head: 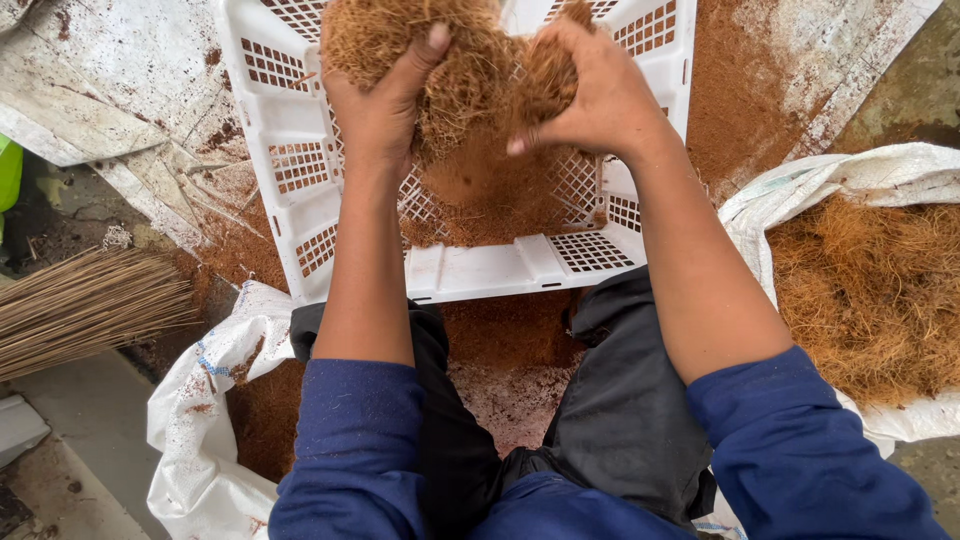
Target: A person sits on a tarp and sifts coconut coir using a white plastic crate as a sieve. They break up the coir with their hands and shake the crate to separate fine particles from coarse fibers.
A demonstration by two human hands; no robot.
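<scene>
**Two hands gripping a clump of coir fibre over a perforated crate**

Both hands are closed on one clump of brown coir fibre [470, 70], held at 12 o'clock in the view. The left hand [378, 105] clasps the clump's left side, its thumb pressed across the front of the fibre. The right hand [600, 95] clasps the right side, fingers curled into the mass. The clump sits above the interior of a white perforated plastic crate [500, 268], and fine brown dust [490, 195] lies heaped on the crate's mesh floor directly below the hands. Both forearms are bare; blue sleeves [355, 440] cover the upper arms at 6 o'clock, with dark trousers [620, 400] between them. Under the crate and knees, a white woven sack [195, 430] is spread at 7 o'clock, carrying a layer of the same brown dust. At 3 o'clock a second white woven sack [850, 175] holds a pile of loose coir fibre [870, 290], well apart from the hands. At 9 o'clock the bristles of a stick broom [85, 305] lie on the ground.
</scene>
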